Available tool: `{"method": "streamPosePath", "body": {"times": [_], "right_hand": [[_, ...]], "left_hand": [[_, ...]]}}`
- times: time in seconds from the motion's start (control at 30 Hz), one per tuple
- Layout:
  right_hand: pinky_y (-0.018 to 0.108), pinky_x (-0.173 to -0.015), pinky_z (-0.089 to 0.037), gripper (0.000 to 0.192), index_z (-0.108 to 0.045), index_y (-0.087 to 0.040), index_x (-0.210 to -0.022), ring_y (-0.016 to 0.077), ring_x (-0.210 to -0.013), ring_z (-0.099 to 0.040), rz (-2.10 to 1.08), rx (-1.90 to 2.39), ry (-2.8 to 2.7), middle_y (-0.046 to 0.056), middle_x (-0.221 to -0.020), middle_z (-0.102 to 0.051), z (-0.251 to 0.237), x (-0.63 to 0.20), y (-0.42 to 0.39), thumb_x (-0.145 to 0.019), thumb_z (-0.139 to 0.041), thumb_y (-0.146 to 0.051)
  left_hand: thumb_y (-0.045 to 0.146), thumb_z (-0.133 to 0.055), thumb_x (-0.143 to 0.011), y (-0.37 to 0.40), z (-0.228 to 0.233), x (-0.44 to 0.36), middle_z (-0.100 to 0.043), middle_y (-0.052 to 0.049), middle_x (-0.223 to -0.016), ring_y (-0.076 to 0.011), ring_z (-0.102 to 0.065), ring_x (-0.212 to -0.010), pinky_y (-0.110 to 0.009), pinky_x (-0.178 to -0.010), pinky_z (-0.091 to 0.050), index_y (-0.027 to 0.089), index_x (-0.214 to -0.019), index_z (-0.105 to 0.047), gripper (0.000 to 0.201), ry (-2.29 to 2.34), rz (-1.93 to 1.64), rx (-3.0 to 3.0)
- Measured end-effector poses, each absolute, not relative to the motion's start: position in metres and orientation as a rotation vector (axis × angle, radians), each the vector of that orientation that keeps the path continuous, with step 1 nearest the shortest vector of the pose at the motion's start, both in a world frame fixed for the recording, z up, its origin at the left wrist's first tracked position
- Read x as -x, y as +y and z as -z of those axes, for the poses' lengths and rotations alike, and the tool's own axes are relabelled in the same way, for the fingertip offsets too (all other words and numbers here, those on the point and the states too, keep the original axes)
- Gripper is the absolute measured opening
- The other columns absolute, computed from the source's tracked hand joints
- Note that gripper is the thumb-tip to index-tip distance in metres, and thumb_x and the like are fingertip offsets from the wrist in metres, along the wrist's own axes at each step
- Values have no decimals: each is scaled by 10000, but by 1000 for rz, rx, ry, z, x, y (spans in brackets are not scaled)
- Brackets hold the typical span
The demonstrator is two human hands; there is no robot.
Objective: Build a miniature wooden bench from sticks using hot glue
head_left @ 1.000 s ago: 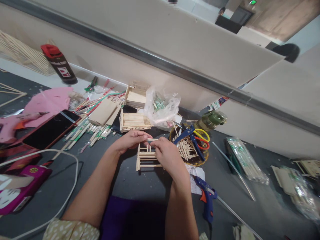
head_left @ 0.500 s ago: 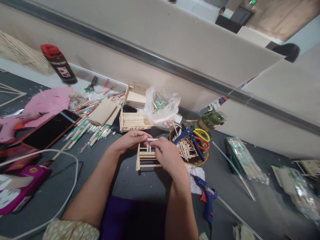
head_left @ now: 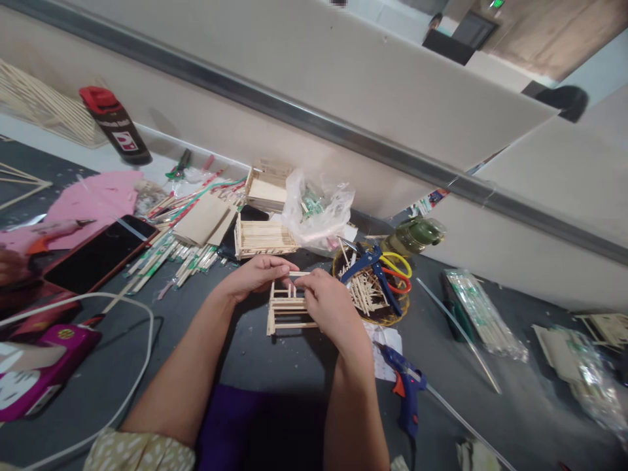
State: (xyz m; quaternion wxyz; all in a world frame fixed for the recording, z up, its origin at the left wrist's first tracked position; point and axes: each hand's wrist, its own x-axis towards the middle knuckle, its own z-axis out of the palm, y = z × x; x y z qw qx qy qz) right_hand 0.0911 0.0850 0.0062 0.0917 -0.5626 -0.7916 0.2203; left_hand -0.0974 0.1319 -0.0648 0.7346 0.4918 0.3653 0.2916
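Observation:
A small frame of thin wooden sticks (head_left: 284,313) stands on the dark grey table in front of me. My left hand (head_left: 255,275) pinches a short stick (head_left: 300,273) lying across the frame's top. My right hand (head_left: 330,302) pinches the same stick from the right and covers the frame's right side. A blue glue gun (head_left: 405,391) lies on the table to the right of my right forearm.
A basket of stick pieces (head_left: 373,294) holds blue pliers and yellow-and-orange scissors. Behind are a finished stick box (head_left: 262,237), a plastic bag (head_left: 316,209), chopstick packs (head_left: 483,317), a tablet (head_left: 98,252), a white cable (head_left: 132,353) and another person's hand (head_left: 10,265) at far left.
My hands and the stick frame have not moved. At the far left, another person's hand has come in over the pink glue gun.

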Motion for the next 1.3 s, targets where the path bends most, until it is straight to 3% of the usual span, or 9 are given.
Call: {"method": "streamPosePath", "body": {"times": [0.23, 0.47, 1.3], "right_hand": [[235, -777, -391, 343, -733, -230, -996, 145, -900, -596, -648, 1663, -2349, 41, -936, -641, -6, -91, 85, -893, -443, -80], [228, -775, -394, 351, -732, -240, -1009, 143, -905, -601, -653, 1672, -2354, 41, -941, -642, -7, -91, 84, -892, -444, -77], [231, -774, -391, 348, -726, -246, -1024, 149, -909, -598, -651, 1673, -2356, 42, -948, -641, -8, -91, 84, -898, -445, -85]], "left_hand": [[512, -681, -785, 132, 64, 98, -727, -121, -831, -80, -466, -488, -200, -431, -240, 104, -1140, -679, 541, 813, -636, -1098], [531, -644, -809, 131, 63, 97, -721, -96, -825, -26, -256, -397, -213, -393, -110, 116, -1167, -666, 548, 855, -599, -1111], [527, -634, -816, 131, 62, 97, -721, -95, -829, -33, -262, -401, -213, -396, -107, 130, -1162, -672, 529, 857, -596, -1134]]}}
